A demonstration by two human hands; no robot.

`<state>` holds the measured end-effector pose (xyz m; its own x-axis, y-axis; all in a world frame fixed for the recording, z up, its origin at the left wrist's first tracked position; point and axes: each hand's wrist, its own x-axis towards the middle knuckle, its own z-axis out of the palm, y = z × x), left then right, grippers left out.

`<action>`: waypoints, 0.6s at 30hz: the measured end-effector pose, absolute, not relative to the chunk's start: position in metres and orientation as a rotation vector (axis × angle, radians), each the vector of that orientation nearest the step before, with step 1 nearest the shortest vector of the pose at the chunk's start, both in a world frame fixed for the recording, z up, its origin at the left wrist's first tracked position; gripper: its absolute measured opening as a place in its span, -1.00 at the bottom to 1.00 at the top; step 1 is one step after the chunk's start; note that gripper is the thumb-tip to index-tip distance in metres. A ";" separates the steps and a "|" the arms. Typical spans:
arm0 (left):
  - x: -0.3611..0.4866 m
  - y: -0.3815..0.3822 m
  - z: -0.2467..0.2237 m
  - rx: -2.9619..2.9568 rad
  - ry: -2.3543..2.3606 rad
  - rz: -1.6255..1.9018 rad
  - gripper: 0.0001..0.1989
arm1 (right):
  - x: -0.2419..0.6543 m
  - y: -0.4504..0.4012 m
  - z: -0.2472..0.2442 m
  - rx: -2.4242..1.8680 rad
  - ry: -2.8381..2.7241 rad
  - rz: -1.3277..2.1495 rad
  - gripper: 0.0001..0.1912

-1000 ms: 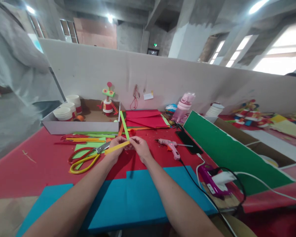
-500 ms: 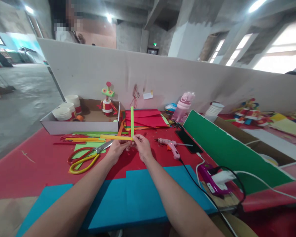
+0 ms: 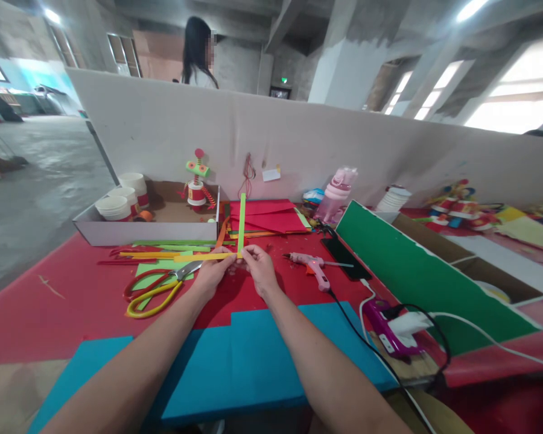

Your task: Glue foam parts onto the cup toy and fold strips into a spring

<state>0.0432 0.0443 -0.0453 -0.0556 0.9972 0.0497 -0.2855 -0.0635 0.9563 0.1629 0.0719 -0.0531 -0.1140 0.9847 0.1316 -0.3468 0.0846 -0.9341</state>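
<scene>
Between my hands, a yellow paper strip (image 3: 200, 257) and a green paper strip (image 3: 242, 222) meet at a right angle. The yellow one points left and the green one away from me. My left hand (image 3: 213, 272) pinches the yellow strip close to the corner. With thumb and fingers closed, my right hand (image 3: 257, 265) grips the corner where both strips overlap. Scissors (image 3: 165, 283) with red and yellow handles lie left of my left hand, on light green paper (image 3: 152, 267). Right of my right hand rests a pink glue gun (image 3: 311, 265).
A shallow box (image 3: 149, 234) with paper cups (image 3: 113, 208) and a cup figure (image 3: 196, 191) stands back left. Red paper sheets (image 3: 266, 216) lie behind my hands. On the right are a phone (image 3: 346, 258), a purple power strip (image 3: 391, 331), cables and a green panel (image 3: 416, 271).
My left hand has shifted slightly and now pinches the yellow strip by the corner; the strip's left end has swung lower and left. A person behind the partition has moved right.
</scene>
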 end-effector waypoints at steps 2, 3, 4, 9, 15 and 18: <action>0.043 0.045 -0.045 1.019 1.008 1.423 -0.74 | 0.163 0.072 -0.053 -0.799 -1.096 1.375 -0.74; 0.043 0.045 -0.045 1.028 1.014 1.431 -0.75 | 0.163 0.072 -0.053 -0.799 -1.095 1.381 -0.75; 0.043 0.045 -0.045 1.040 1.022 1.440 -0.75 | 0.163 0.072 -0.053 -0.802 -1.095 1.388 -0.75; 0.043 0.044 -0.042 1.059 1.079 1.460 -0.74 | 0.164 0.072 -0.052 -0.806 -1.082 1.425 -0.73; 0.042 0.045 -0.042 1.050 1.056 1.459 -0.72 | 0.166 0.070 -0.050 -0.813 -1.085 1.462 -0.68; 0.042 0.046 -0.043 1.033 1.056 1.455 -0.72 | 0.166 0.070 -0.051 -0.809 -1.078 1.463 -0.66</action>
<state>0.0420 0.0458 -0.0432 -0.1136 0.9910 0.0715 -0.2390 -0.0971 0.9661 0.1656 0.0703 -0.0507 -0.1738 0.9820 0.0740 -0.3622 0.0061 -0.9321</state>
